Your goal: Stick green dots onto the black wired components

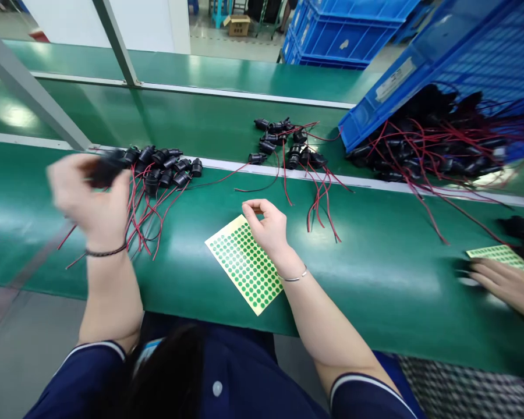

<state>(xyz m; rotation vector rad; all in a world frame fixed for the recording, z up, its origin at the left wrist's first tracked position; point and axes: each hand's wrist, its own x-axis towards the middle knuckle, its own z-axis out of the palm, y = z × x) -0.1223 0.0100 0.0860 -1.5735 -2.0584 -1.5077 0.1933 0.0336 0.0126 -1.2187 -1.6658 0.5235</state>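
Hands over green desk (375, 279), head view. Left hand (91, 198) raised above the near-left part of the desk, blurred by motion, fingers closed around a black part (107, 167) with red and black wires (65, 235) trailing down below the wrist. Dark band on the left wrist.

Right hand (266, 227) sits just above the upper right corner of a sticker sheet (244, 265); thumb and forefinger are pinched together, the other fingers curled. Whether a sticker is between the fingertips cannot be told at this size. Thin bracelet on the right wrist.

Sticker sheet: pale yellow backing, rows of small green dots, lying flat and turned at an angle, on the desk between the two forearms.

Left pile of black parts (166, 169) lies just beyond the left hand, touching the white strip (227, 164) that runs across the desk; their red and black wires fan out toward the near edge. Second pile (283, 148) lies further back and to the right, across the strip, its wires reaching toward the near side.

Blue crate (388, 93) at far right is tipped on its side, with a tangle of black parts and red wires spilling from its open mouth onto the desk. More blue crates (344, 29) are stacked behind.

Another person's hand (502, 282) enters from the right edge, resting on the desk beside a second sticker sheet (498, 254).
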